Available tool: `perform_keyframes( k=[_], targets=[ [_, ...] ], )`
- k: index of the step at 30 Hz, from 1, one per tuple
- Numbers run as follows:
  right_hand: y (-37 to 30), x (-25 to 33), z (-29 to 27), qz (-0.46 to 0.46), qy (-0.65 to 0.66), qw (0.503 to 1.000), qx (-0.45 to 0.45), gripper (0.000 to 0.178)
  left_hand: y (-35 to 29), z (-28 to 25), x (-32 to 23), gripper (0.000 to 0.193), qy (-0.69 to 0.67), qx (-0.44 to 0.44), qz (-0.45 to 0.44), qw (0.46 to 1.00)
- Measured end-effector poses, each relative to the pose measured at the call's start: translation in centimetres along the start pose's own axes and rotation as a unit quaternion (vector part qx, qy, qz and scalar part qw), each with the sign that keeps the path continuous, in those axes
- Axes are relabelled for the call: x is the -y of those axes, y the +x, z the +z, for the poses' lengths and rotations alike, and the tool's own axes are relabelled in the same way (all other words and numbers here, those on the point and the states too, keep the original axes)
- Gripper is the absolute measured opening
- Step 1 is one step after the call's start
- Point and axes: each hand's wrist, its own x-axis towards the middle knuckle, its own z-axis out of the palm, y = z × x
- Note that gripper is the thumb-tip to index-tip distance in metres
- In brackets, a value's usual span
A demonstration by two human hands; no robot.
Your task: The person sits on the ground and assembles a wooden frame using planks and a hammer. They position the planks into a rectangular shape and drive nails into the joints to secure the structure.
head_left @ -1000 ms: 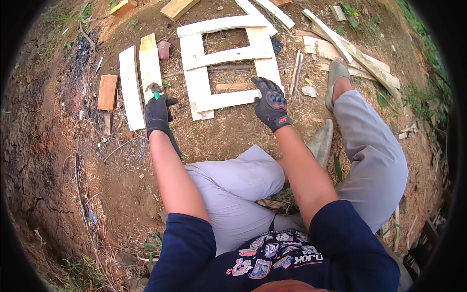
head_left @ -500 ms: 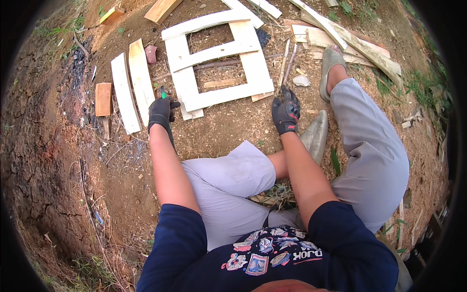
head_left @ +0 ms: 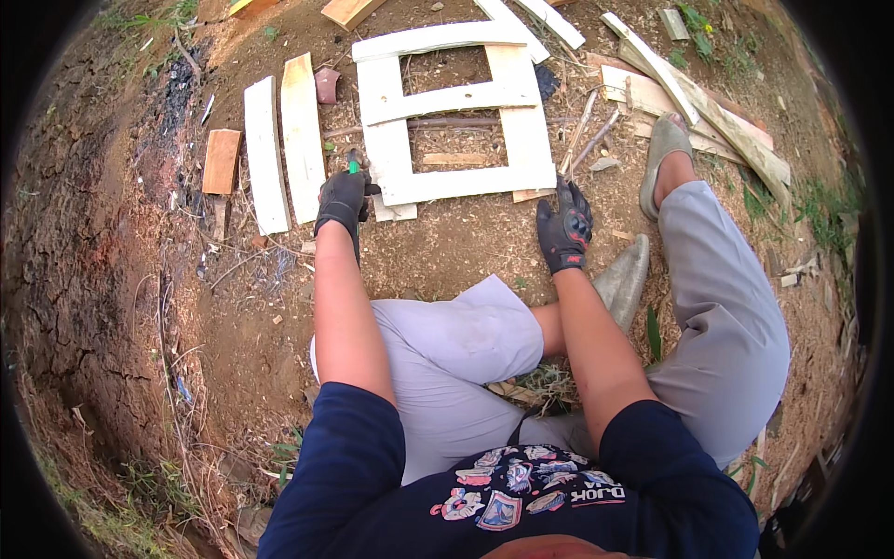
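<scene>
Item: white slatted wooden frame [head_left: 456, 116], partly built, flat on the dirt at 12 o'clock.

I judge assembly midway: two loose white slats [head_left: 284, 140] unfixed at 10 o'clock; left hand [head_left: 343, 197] grip closed around green-handled tool [head_left: 354, 166]; right hand [head_left: 564, 226] grip wide, empty.

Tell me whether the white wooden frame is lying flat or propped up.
Lying flat. The white wooden frame rests on the dirt, with soil showing through both openings; the right hand is at its lower edge.
</scene>
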Motion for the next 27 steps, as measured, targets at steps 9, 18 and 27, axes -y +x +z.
perform_keyframes(
  k=[9, 18, 27],
  targets=[
    [0.0, 0.1, 0.1, -0.001, -0.012, 1.0, 0.018, 0.06, 0.0, -0.3, 0.4, 0.026, -0.022, -0.008, -0.005, 1.0],
    [0.1, 0.5, -0.1, -0.019, -0.003, 1.0, 0.022, 0.059, -0.6, -0.9, -0.1, 0.026, 0.042, -0.006, -0.017, 0.999],
    [0.0, 0.6, -0.2, -0.056, 0.008, 0.998, -0.018, 0.053, -0.3, -1.9, 0.2, 0.033, 0.073, -0.034, -0.009, 0.997]
  ],
)
